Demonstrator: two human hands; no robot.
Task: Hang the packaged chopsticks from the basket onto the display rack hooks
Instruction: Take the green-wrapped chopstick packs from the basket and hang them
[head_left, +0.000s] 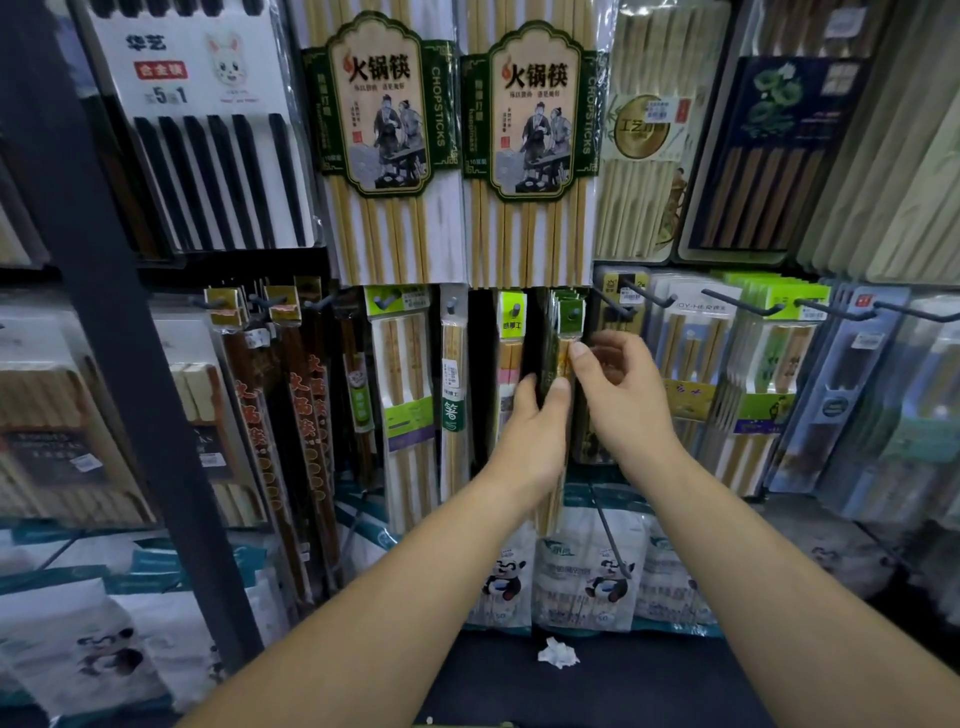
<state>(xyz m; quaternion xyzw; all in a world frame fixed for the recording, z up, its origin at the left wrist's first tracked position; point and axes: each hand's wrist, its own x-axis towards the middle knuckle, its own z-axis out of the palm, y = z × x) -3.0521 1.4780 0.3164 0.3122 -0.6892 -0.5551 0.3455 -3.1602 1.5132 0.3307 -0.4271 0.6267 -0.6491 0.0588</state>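
The left hand (535, 421) grips a narrow chopstick pack (562, 364) at mid-height, thumb on the front and fingers wrapped behind. The right hand (623, 395) sets its thumb tip on the pack's front just above. Its other fingers are curled and blurred, so I cannot tell whether they reach behind.

The pack is a slim clear plastic sleeve holding pale bamboo sticks. Its green card header sits at a grey metal hook (574, 313) in the middle row of the display rack (104, 312), in front of similar packs.

On the row above hang two wide sleeves of hot-pot chopsticks (384, 130), long straight bamboo under green and tan labels. Below hang glossy panda-printed bags (587, 571), and crumpled white paper (558, 652) lies on a dark ledge.
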